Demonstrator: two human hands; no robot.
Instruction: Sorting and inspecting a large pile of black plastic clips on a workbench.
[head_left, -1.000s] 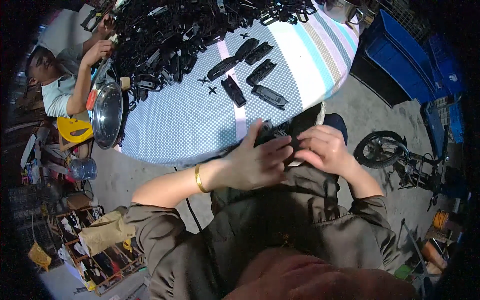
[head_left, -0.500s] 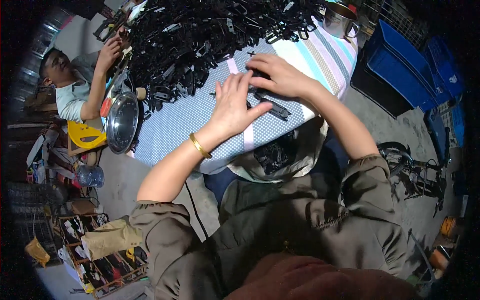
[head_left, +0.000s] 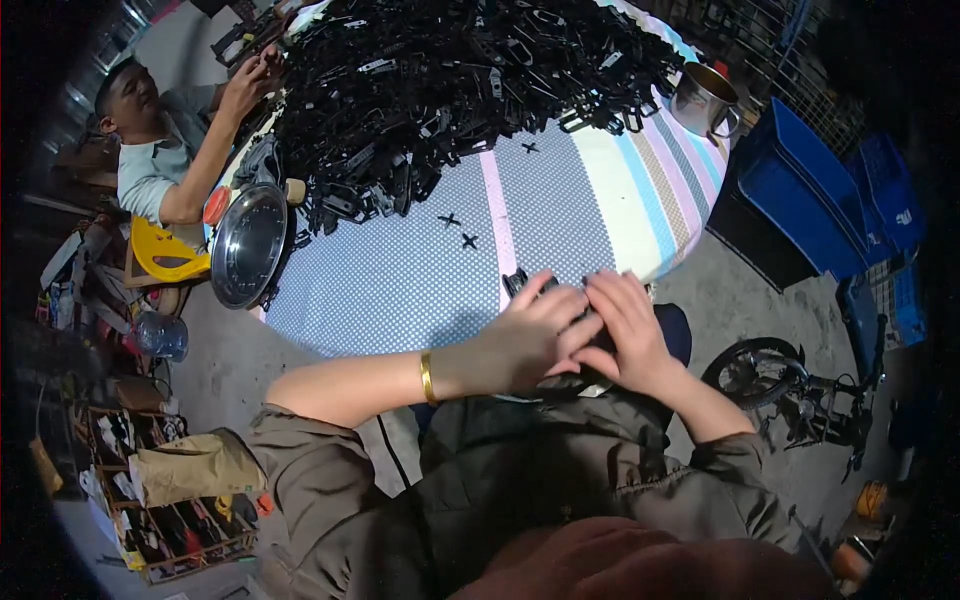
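My left hand (head_left: pixel 545 335), a gold bangle on its wrist and slightly smeared by motion, is curled at the table's near edge. My right hand (head_left: pixel 630 340) is beside it, fingers bent over and thumb toward the left hand. Between and under them are black plastic parts, mostly hidden; one black part (head_left: pixel 515 283) shows past the left fingers. Small black cross-shaped pieces (head_left: pixel 469 241) lie on the patterned tablecloth (head_left: pixel 380 270). A large pile of black plastic parts (head_left: pixel 430 100) covers the far side. The bag at my lap is almost wholly covered by my hands.
A steel mug (head_left: pixel 703 98) stands at the far right table edge, with blue crates (head_left: pixel 800 180) beyond. A round metal tray (head_left: pixel 248 245) is at the left edge. Another person (head_left: pixel 165 150) works at far left. A bicycle (head_left: pixel 770 375) is on the right floor.
Both hands have moved toward me from mid-table to the near edge, drawing black parts along. The cross-shaped pieces on the cloth are now uncovered. The view has shifted slightly.
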